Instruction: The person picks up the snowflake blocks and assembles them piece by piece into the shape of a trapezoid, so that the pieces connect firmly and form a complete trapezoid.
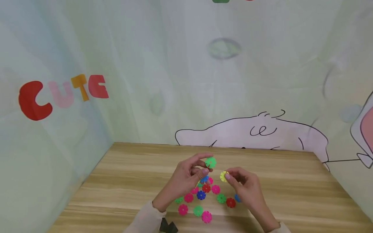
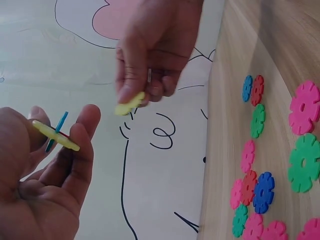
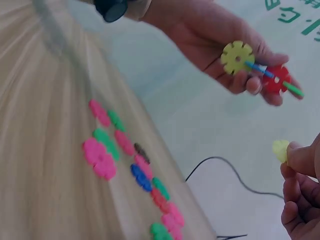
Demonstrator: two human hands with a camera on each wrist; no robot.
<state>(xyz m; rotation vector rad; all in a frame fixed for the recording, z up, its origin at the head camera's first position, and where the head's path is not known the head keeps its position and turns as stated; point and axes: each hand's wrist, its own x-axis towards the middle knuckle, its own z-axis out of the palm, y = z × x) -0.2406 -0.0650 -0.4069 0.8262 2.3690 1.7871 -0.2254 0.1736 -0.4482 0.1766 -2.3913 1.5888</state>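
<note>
My left hand [image 1: 187,174] holds a short chain of notched plastic flower discs above the table. In the right wrist view the chain shows a yellow disc [image 3: 231,64], a blue disc [image 3: 259,69] edge-on, a red disc [image 3: 273,86] and a green disc [image 3: 295,89]. To its right, my right hand [image 1: 249,186] pinches a single yellow disc [image 1: 223,176] between thumb and fingers. A gap separates this disc from the chain. Below the hands, loose discs lie flat, among them a dark blue disc [image 1: 201,195] and a red disc [image 1: 231,203].
The wooden table [image 1: 116,181] meets a printed curtain [image 1: 140,81] at its back and sides. Pink discs [image 1: 206,217] and green discs [image 1: 198,211] lie toward the near edge. A black object [image 1: 168,226] shows beside the left sleeve [image 1: 147,218].
</note>
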